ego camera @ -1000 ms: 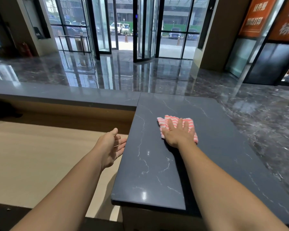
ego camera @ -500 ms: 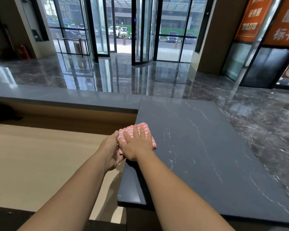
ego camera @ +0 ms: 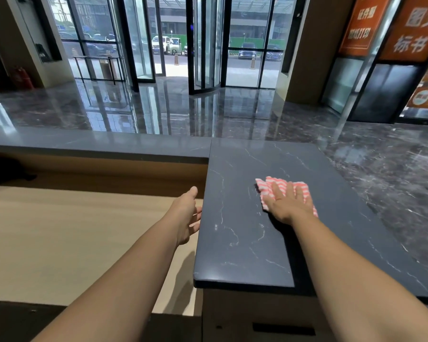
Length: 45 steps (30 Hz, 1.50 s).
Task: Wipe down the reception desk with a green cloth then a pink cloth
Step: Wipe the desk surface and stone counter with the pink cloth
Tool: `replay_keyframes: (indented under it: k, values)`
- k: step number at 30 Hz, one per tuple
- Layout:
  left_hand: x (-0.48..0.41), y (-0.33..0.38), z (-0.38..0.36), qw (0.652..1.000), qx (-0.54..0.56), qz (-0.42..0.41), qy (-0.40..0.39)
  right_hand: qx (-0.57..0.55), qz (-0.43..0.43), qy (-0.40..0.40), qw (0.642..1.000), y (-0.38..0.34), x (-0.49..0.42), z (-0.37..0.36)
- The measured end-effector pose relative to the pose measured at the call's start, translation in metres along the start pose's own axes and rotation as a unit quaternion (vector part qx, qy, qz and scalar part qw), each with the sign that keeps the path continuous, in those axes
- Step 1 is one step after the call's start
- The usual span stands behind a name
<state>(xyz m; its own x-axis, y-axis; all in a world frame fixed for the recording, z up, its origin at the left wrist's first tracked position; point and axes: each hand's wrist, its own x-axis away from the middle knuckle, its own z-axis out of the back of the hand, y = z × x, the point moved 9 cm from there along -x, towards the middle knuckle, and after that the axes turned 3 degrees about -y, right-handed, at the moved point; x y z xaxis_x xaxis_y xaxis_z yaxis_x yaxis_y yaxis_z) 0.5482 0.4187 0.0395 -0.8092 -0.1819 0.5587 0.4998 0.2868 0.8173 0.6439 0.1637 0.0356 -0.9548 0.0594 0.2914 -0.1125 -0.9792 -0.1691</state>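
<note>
The right hand (ego camera: 286,204) is lying flat on the pink cloth (ego camera: 282,191), with its fingers straight and a little spread, pressing the cloth onto the dark desk top (ego camera: 237,243). The striped cloth is sticking out past the fingertips and on both sides of the hand. The left hand (ego camera: 187,213) is open and holding nothing, with its fingers touching the desk top's left edge. Under that hand is the lower wooden desk (ego camera: 59,238).
</note>
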Motion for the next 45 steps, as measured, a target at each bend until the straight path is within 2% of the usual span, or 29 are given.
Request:
replay_keyframes:
  k: [6, 15, 23, 36, 40, 45]
  values:
    - [0.012, -0.007, 0.008, 1.0, -0.011, 0.006, -0.015, -0.011, -0.014, 0.027, 0.999, -0.033, 0.018, -0.01]
    - [0.038, -0.022, 0.017, 0.999, 0.013, 0.01, -0.045, 0.044, 0.111, 0.034, 0.992, -0.165, 0.072, -0.054]
    - [0.046, -0.029, 0.02, 0.999, 0.011, 0.002, -0.031, 0.066, 0.18, 0.018, 0.981, -0.159, 0.083, -0.056]
    - [0.042, -0.031, 0.013, 0.998, -0.055, 0.005, -0.006, 0.019, -0.022, 0.04, 0.999, 0.034, 0.041, -0.004]
    - [0.041, -0.035, 0.015, 0.998, -0.063, 0.012, -0.012, -0.002, -0.05, 0.044, 0.998, 0.03, 0.043, -0.006]
    - [0.046, -0.04, 0.018, 0.997, -0.058, 0.028, -0.036, -0.004, -0.036, 0.064, 0.997, -0.036, 0.064, -0.027]
